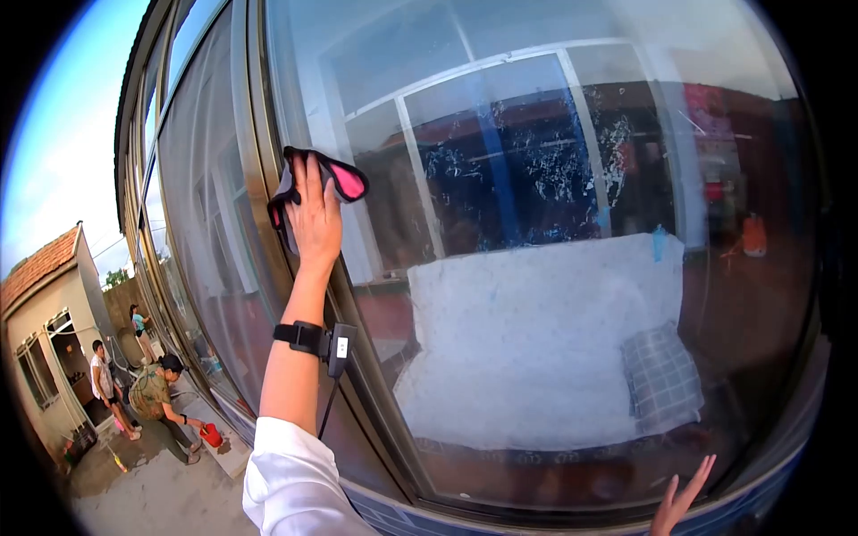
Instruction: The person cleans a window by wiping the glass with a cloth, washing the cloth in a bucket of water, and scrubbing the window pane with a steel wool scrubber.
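My left hand (pixel 315 214) presses a grey cleaning cloth (pixel 284 192) with black edging and a pink patch against the window's metal frame and the glass edge. Its fingers point upward over the cloth. The large window pane (pixel 375 80) fills the view ahead, with reflections and whitish smears on it. Low at the right, my right hand (pixel 681 500) is partly in view, fingers stretched and holding nothing. It is near the lower part of the glass; I cannot tell whether it touches.
Behind the glass are a white-covered sofa (pixel 518 357) and a checked cushion (pixel 663 380). A black wrist strap (pixel 302 337) with a small box and cable is on my left forearm. At left, a person (pixel 156 397) bends by a red bucket (pixel 211 435); two others stand farther back.
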Available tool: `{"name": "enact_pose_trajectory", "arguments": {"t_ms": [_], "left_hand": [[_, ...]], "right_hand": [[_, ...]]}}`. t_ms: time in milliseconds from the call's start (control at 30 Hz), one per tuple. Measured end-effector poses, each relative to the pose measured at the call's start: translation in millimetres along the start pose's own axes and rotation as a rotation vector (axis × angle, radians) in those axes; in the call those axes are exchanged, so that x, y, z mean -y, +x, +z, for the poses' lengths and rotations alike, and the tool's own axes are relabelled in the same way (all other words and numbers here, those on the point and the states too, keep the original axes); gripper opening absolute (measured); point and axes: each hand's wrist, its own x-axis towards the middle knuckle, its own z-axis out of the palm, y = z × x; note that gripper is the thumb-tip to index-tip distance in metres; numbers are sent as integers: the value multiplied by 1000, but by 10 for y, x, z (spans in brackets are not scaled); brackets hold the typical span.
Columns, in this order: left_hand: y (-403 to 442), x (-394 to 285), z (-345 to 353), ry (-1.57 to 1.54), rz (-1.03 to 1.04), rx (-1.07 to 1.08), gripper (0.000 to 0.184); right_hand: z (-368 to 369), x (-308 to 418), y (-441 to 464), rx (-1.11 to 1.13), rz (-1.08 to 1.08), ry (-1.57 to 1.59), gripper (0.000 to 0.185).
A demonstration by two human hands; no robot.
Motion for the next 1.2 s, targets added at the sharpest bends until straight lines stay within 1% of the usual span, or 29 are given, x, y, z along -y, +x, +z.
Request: {"name": "enact_pose_trajectory", "arguments": {"t_ms": [33, 67, 133, 200, 267, 333, 400, 467, 533, 600, 633, 667, 700, 800, 833, 867, 900, 933, 967, 1000, 1033, 1067, 1100, 1133, 1200], "left_hand": [[256, 129, 35, 29, -2, -70, 52], [535, 270, 112, 36, 18, -103, 53], [947, 177, 178, -22, -127, -89, 60], [1241, -49, 168, -28, -180, -70, 63], [1440, -479, 170, -50, -9, -80, 62], [1567, -1172, 144, -95, 249, -101, 63], [1591, -1952, 147, -196, 492, -211, 60], [1458, -2751, -63, -166, 591, -14, 65], [1291, -3385, -58, -261, 743, 58, 62], [929, -3830, 145, -343, 831, -175, 55], [724, -3988, 166, -416, 876, -180, 55], [511, -4082, 154, -467, 925, -101, 56], [274, -4116, 161, -539, 964, -22, 56], [-550, -3969, 117, -589, 1110, 243, 66], [-885, -3861, 169, -632, 1159, 204, 70], [-1213, -3694, 80, -539, 1231, 273, 71], [-1557, -3490, 35, -538, 1286, 398, 68], [-1914, -3232, 5, -553, 1346, 434, 61], [-2217, -2956, -9, -650, 1339, 412, 54], [-2507, -2658, -40, -658, 1363, 429, 49], [-2784, -2324, -93, -612, 1376, 477, 46], [-2944, -2002, -162, -569, 1390, 528, 43], [-3062, -1650, -159, -546, 1421, 601, 39], [-3061, -1347, -136, -520, 1450, 676, 36], [-2267, -1110, -463, -406, 1118, 838, 35]], "right_hand": [[24, 34, 27, 26, 19, 58, 67], [196, -10, -9, -79, 29, 127, 53], [246, -90, -30, 131, 8, 130, 60], [267, 41, -24, 104, 8, 80, 60], [261, 137, 28, 80, 5, 31, 59], [222, 189, 58, 75, -42, 7, 61], [185, 233, 80, 63, -59, -23, 62], [127, 329, 88, 58, -66, 13, 63], [76, 301, 114, 80, -69, -11, 66], [12, 320, 129, 123, -42, -9, 70], [-14, 301, 120, 139, -25, 8, 70], [-26, 288, 107, 157, -7, 25, 70], [-21, 341, 88, 115, 33, 65, 70], [-64, 375, -66, 67, 57, 62, 71], [-64, 327, -131, 67, 61, 43, 71], [-122, 356, -239, 67, 68, 30, 71], [-176, 404, -322, 87, 128, 63, 71], [-235, 430, -387, 109, 185, 94, 71], [-236, 361, -455, 77, 127, 12, 73], [-262, 369, -485, 81, 128, 4, 73], [-289, 392, -520, 92, 175, 7, 73], [-330, 404, -560, 104, 225, 8, 74], [-312, 335, -613, 84, 164, -47, 75], [-313, 322, -623, 87, 166, -54, 75], [-291, 349, -603, 83, 141, -92, 75]]}}
